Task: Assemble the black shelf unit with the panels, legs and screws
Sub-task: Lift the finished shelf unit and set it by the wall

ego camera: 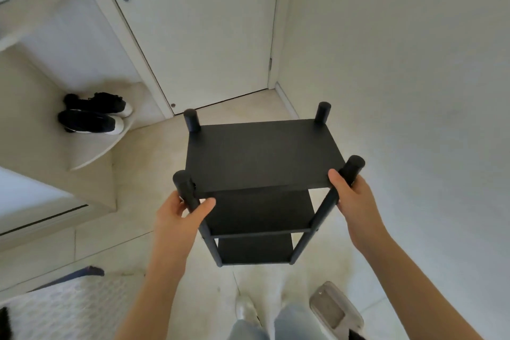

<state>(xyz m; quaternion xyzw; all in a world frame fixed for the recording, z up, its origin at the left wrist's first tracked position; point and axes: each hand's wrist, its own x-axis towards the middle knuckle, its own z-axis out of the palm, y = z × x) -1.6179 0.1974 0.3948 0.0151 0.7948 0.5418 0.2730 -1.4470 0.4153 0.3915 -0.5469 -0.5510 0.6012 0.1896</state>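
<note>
We see the matte black shelf unit [262,157] standing upright on the pale tiled floor [154,157]: three flat rectangular panels between four round posts. Our left hand [179,210] wraps the near-left post [185,188]; our right hand [356,199] grips the near-right post [352,168]. The white door [204,30] stands beyond, black shoes [93,113] well apart at left.

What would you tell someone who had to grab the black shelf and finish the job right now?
Left hand: gripping the near-left leg.
Right hand: gripping the near-right leg.
The black shelf unit stands upright near the white door.
Done: three panels sit between four legs; it looks assembled.
Left: probably only setting it in place. Screws can't be seen, so check tightness.
</note>
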